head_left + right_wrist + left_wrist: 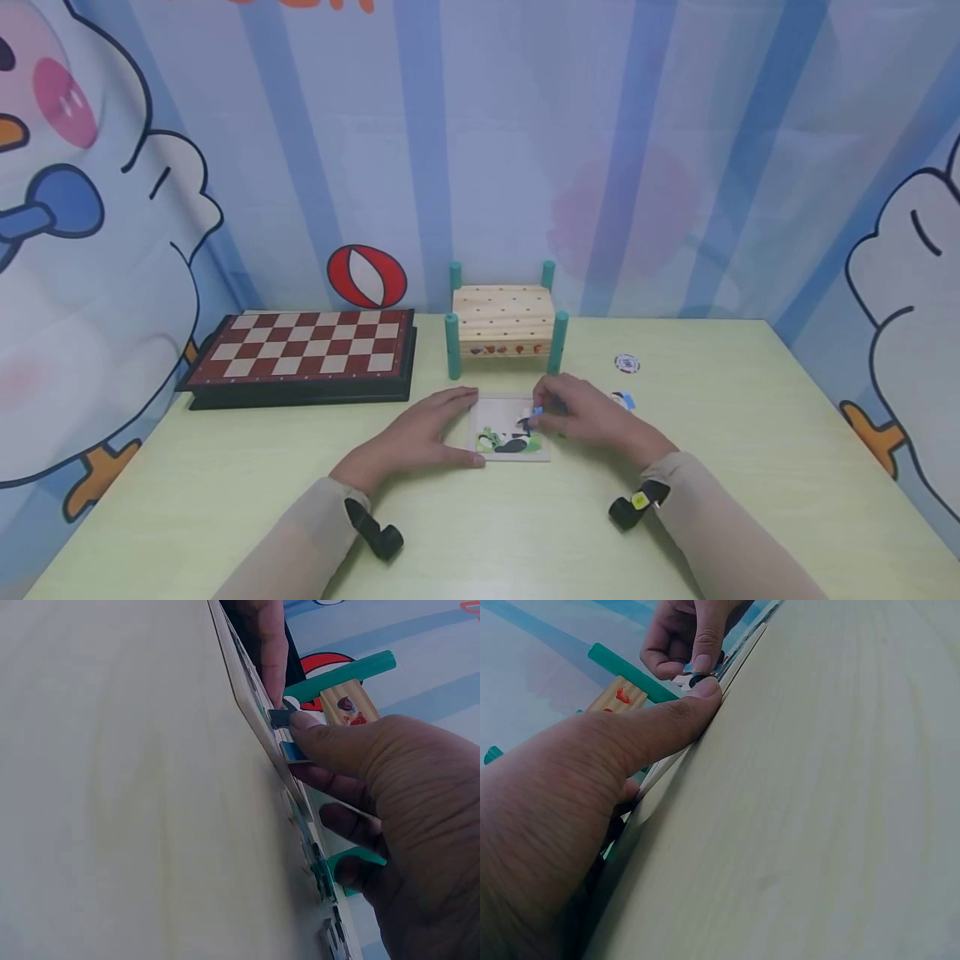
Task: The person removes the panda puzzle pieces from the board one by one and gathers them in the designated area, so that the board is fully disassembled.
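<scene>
A pale jigsaw puzzle board [495, 410] lies flat on the table, with joined pieces showing a black, white and green picture [513, 443] along its lower part. My left hand [423, 429] holds the board at its left side, thumb [679, 712] by the near corner and fingers by the far one. Between right thumb and fingers, my right hand [588, 417] pinches a puzzle piece [282, 718] with dark and white parts, low over the board's right half. A blue-edged piece [294, 752] shows just under that hand. The right fingertips partly hide the board.
Loose puzzle pieces [319, 862] lie right of the board, one blue and white [622, 400]. Farther back is a round chip [627, 363]. A wooden pegged stand with green legs [504, 312] stands behind the board; a checkered chess box [307, 346] lies at left.
</scene>
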Action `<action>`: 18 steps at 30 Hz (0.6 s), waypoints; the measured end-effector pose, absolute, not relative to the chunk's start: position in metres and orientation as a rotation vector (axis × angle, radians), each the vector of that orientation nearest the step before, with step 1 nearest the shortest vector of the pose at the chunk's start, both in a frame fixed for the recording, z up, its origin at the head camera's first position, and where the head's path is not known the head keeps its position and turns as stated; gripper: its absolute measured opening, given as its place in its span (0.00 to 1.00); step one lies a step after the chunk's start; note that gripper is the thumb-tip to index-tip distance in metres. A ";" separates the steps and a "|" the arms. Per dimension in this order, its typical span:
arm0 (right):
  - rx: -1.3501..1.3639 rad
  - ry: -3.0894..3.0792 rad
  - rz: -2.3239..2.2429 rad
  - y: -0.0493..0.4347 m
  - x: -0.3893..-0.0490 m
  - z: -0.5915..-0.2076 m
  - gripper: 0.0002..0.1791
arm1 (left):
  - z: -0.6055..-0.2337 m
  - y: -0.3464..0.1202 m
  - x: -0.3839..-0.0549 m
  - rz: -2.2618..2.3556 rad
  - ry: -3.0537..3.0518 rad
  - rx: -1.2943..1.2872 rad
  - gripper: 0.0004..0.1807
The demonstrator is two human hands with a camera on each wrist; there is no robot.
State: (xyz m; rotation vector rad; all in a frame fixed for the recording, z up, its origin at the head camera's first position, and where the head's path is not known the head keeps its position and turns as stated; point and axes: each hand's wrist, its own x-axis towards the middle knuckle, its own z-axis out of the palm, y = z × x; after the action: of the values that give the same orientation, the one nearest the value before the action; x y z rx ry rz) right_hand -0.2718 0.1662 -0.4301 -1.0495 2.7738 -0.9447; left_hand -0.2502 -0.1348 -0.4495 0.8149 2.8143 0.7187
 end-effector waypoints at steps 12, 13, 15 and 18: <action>-1.071 2.709 -1.043 0.161 -0.269 -0.433 0.06 | -0.451 -0.136 -0.250 0.729 2.811 0.832 0.58; -1.078 2.712 -1.046 0.161 -0.269 -0.433 0.06 | -0.452 -0.136 -0.250 0.730 2.812 0.833 0.58; -1.097 2.712 -1.056 0.161 -0.269 -0.432 0.06 | -0.452 -0.137 -0.251 0.731 2.815 0.833 0.58; -1.120 2.707 -1.069 0.161 -0.269 -0.431 0.06 | -0.452 -0.137 -0.251 0.732 2.817 0.829 0.58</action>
State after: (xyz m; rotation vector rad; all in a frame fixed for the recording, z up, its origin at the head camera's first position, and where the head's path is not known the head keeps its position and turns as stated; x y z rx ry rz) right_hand -0.2692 0.1606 -0.4313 -1.1199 2.7068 -1.0693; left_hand -0.2506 -0.1366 -0.4515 0.8294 2.8169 0.7316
